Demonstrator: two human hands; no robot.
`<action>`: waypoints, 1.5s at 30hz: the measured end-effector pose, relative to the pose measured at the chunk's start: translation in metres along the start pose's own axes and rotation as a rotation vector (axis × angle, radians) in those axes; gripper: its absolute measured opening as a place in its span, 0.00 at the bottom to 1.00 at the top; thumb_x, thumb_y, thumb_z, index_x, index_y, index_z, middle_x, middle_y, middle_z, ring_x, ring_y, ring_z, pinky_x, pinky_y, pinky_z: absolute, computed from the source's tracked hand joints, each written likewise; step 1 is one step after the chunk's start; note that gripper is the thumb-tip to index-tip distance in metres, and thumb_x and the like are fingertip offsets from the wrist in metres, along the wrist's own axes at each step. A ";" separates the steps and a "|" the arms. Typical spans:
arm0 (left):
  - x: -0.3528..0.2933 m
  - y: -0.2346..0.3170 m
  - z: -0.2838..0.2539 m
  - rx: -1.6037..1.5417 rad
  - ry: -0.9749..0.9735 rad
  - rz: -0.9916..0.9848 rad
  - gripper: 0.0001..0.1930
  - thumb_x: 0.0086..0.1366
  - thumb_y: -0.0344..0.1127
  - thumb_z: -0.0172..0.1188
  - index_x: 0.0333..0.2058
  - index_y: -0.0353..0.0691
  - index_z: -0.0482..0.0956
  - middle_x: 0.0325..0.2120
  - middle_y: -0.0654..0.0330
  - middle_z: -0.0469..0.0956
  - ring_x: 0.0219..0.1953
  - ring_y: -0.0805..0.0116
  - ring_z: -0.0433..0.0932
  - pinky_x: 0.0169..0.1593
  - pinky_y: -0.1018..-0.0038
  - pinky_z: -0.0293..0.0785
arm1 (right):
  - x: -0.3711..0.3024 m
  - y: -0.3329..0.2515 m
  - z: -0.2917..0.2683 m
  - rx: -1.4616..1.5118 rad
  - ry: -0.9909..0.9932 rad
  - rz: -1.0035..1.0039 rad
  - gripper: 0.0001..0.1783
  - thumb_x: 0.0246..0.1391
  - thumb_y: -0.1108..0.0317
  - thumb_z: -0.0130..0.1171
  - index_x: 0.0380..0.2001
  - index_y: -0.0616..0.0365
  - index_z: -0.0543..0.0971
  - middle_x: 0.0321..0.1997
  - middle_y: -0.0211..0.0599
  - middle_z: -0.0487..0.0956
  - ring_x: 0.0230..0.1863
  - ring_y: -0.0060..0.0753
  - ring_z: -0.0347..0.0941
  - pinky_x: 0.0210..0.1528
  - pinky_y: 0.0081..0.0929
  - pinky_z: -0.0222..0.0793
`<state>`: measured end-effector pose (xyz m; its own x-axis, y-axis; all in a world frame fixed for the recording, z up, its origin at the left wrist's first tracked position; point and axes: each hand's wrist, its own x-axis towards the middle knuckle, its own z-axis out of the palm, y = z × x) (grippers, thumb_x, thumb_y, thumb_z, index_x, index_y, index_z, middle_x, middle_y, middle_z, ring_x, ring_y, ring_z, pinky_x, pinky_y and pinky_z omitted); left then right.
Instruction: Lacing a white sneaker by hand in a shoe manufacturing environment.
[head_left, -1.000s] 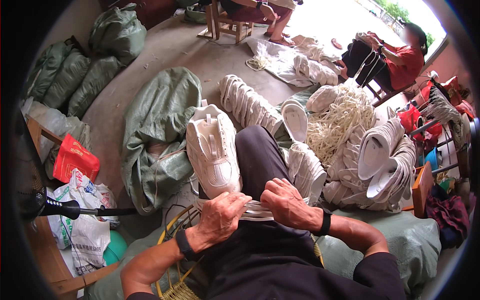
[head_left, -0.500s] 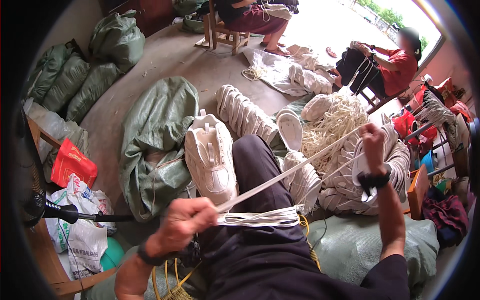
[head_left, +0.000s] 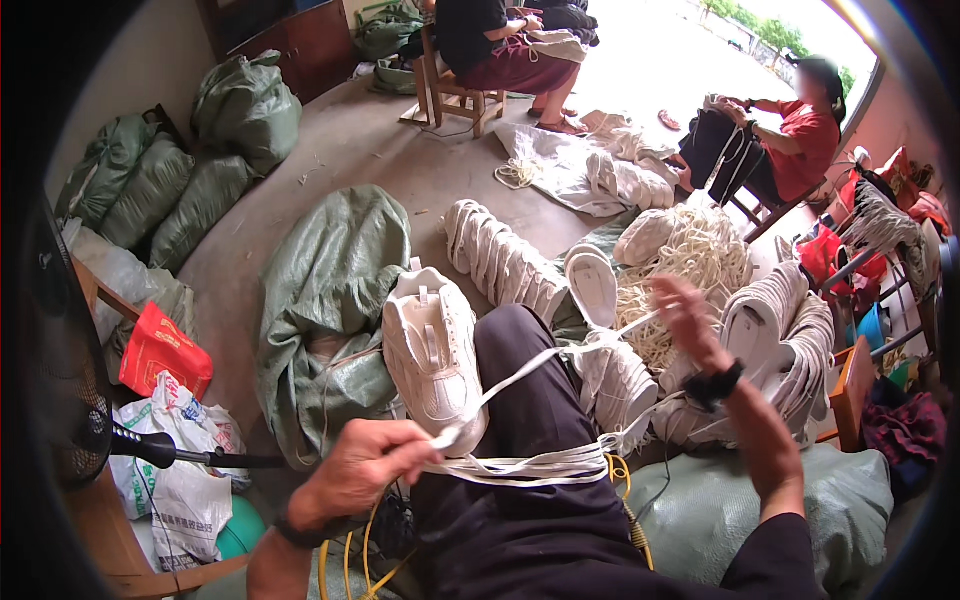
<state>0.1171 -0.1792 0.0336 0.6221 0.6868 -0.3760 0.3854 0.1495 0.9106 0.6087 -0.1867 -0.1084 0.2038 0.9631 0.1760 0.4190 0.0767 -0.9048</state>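
My left hand [head_left: 375,462], low and left of centre, is closed on a flat white shoelace [head_left: 525,372]. The lace runs slack from it, up and to the right across my dark trouser leg. My right hand [head_left: 692,325] is raised at the right with fingers stretched out and somewhat blurred; the lace's far part passes close to its fingertips, and whether they touch is unclear. Several more white laces [head_left: 540,470] lie in a bundle across my thigh. Just beyond my left hand, a white shoe [head_left: 438,350] without laces rests beside my knee.
Rows of nested white shoes [head_left: 500,262] and a heap of loose laces [head_left: 668,290] lie ahead. A green woven sack [head_left: 335,270] is left of the shoe. A black fan [head_left: 75,400] stands at the far left. Two seated people [head_left: 805,135] [head_left: 490,45] work farther off.
The lace was stretched taut between both hands and now hangs slack. My right hand has opened from a closed grip and moved left and slightly down. The view has tilted a little.
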 end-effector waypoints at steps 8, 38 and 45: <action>0.060 0.015 0.019 0.146 -0.037 0.145 0.10 0.69 0.33 0.61 0.33 0.32 0.83 0.20 0.66 0.77 0.24 0.80 0.73 0.30 0.77 0.69 | -0.053 -0.161 0.142 0.289 -0.668 -0.014 0.07 0.60 0.75 0.58 0.38 0.67 0.80 0.27 0.36 0.80 0.33 0.19 0.72 0.35 0.31 0.70; 0.094 -0.096 0.060 0.916 0.668 0.375 0.48 0.70 0.52 0.55 0.72 0.29 0.38 0.68 0.24 0.43 0.69 0.25 0.48 0.70 0.44 0.47 | -0.036 -0.123 0.178 0.021 -0.295 -0.137 0.05 0.55 0.73 0.63 0.33 0.64 0.81 0.31 0.48 0.82 0.35 0.51 0.81 0.37 0.39 0.75; 0.099 -0.111 0.054 0.715 0.676 0.430 0.47 0.70 0.52 0.55 0.72 0.28 0.41 0.68 0.25 0.44 0.69 0.27 0.49 0.70 0.45 0.47 | -0.032 -0.118 0.186 -0.120 -0.315 -0.305 0.04 0.55 0.74 0.65 0.31 0.63 0.79 0.29 0.44 0.80 0.33 0.48 0.80 0.34 0.35 0.74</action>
<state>0.1727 -0.1668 -0.1137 0.3789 0.8667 0.3243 0.6698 -0.4987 0.5501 0.3879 -0.1781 -0.0794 -0.2160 0.9339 0.2848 0.5211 0.3570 -0.7753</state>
